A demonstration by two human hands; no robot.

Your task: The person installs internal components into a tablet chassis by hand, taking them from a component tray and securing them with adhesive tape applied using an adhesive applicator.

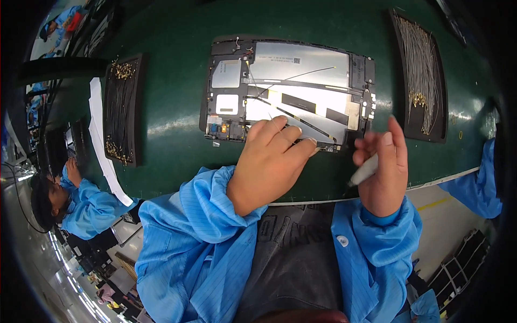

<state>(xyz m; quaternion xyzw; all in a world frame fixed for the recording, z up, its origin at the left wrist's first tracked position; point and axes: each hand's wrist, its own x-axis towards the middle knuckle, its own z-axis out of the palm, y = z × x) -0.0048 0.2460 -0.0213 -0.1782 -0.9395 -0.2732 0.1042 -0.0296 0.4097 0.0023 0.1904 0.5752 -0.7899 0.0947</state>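
An opened tablet (301, 64) lies on the green table, its silver inside and black frame facing up. Over its near edge my left hand (269, 161) rests with curled fingers. A thin grey cable (276, 123) runs in under those fingertips, whose undersides are hidden. Thin black cables (307, 72) with gold ends cross the tablet's silver area. Just right of the tablet's near corner is my right hand (385, 167), thumb and forefinger raised and somewhat blurred. A pale grey pen-like tool (365, 170) with a dark tip is held against its palm, pointing down-left.
A dark tray (137, 107) of black gold-ended cables stands on the left beside white paper (99, 134). Another tray (439, 107) holds grey cables at the right. Yellow rings (460, 135) lie beyond it. A co-worker in blue (97, 210) sits left; another's sleeve (479, 183) shows right.
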